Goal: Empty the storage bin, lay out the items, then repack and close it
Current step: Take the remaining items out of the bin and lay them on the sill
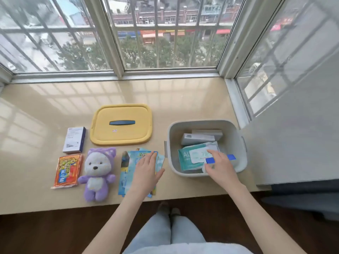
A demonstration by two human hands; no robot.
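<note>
Left hand (146,171): fingers (150,157) straight and spread, pressed flat on a fanned stack of glossy picture cards (128,167), thin, rectangular and printed mainly in blue. Right hand (220,167): reached into the storage bin (171,140), its fingers curled over a flat blue-edged packet (231,157), gripping it; the packet's blue strip showed on either side of the hand. Beneath it lay a soft teal wipes pack (185,159) with a white label flap, and behind that two long pale-grey cardboard boxes (198,139) against the far wall. The bin was a rounded-cornered tub of smooth, matt, light-grey plastic, open at the top, standing at the right end of the bench (45,110), a polished beige stone-like slab reflecting the window bars. To the bin's left lay its yellow lid (121,132), a rounded rectangle with a dark-blue bar handle (122,122), flat on the bench. Nearer the left edge were a purple and white plush toy (99,173) on its back, a crinkled red-orange foil packet (67,170), and an upright-edged white carton (73,139) with a navy side.
</note>
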